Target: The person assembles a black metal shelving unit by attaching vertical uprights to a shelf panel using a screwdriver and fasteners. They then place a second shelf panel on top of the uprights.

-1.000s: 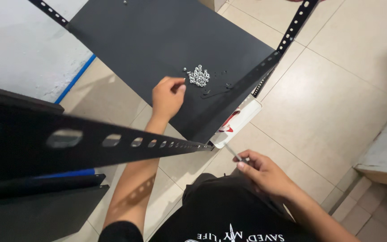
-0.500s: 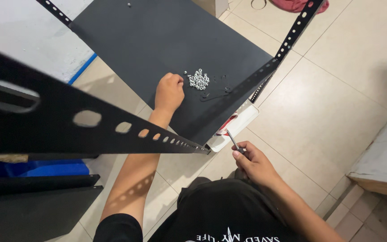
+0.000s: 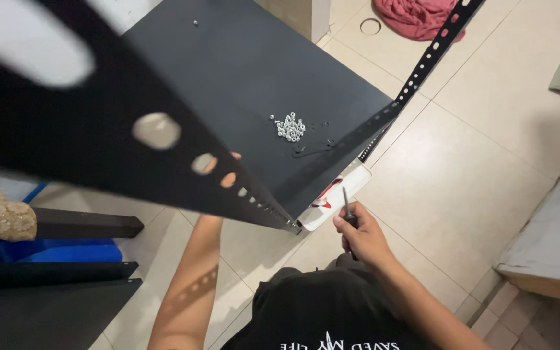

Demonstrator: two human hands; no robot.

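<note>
A black metal shelf panel (image 3: 241, 78) lies on the tiled floor with a small pile of silver nuts and bolts (image 3: 290, 126) on it. A black slotted angle bar (image 3: 163, 142) crosses close in front of the camera and hides most of my left hand (image 3: 235, 156); only a fingertip and bits of skin show through its holes. My right hand (image 3: 363, 238) is near my lap, shut on a screwdriver (image 3: 345, 202) that points up toward the bar's lower end. A second slotted bar (image 3: 435, 48) rises from the panel's right corner.
A white packet with red print (image 3: 335, 194) lies under the panel's near corner. Black panels (image 3: 46, 304) and a blue thing (image 3: 59, 249) sit at the left. A pink cloth (image 3: 422, 16), a floor drain (image 3: 370, 26) and a grey board (image 3: 552, 240) lie to the right.
My left hand has drawn back from the pile of nuts and is now behind the near bar, which looms larger. My right hand has lifted the screwdriver toward the bar's end.
</note>
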